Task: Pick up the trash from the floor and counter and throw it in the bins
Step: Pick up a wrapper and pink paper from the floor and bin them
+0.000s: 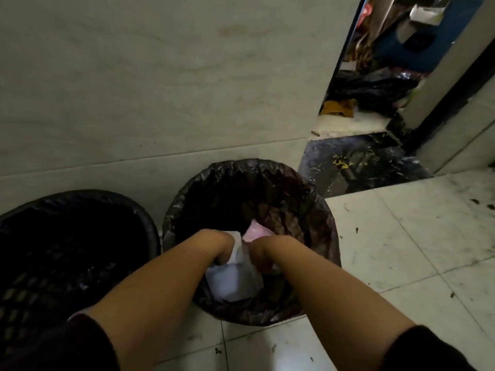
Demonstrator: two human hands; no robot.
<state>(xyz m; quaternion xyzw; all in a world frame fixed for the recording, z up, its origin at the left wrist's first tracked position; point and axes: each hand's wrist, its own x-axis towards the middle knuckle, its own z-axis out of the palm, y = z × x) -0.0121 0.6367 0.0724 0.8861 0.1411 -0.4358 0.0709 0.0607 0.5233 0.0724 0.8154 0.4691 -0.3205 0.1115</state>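
Two round bins lined with black bags stand against the wall. The right bin (316,210) has both my hands reaching down inside it. My left hand (219,245) and my right hand (261,250) are curled on a white crumpled piece of trash (233,285), with a pink piece (253,232) sticking up between them. My fingers are hidden below my wrists. The left bin (80,199) looks dark inside, and its contents cannot be made out.
A pale marble wall (160,89) rises right behind the bins. The white tiled floor (388,250) carries small dark specks. At upper right a dark threshold (356,162) leads into a cluttered room with black bags (375,89) and a yellow item (338,107).
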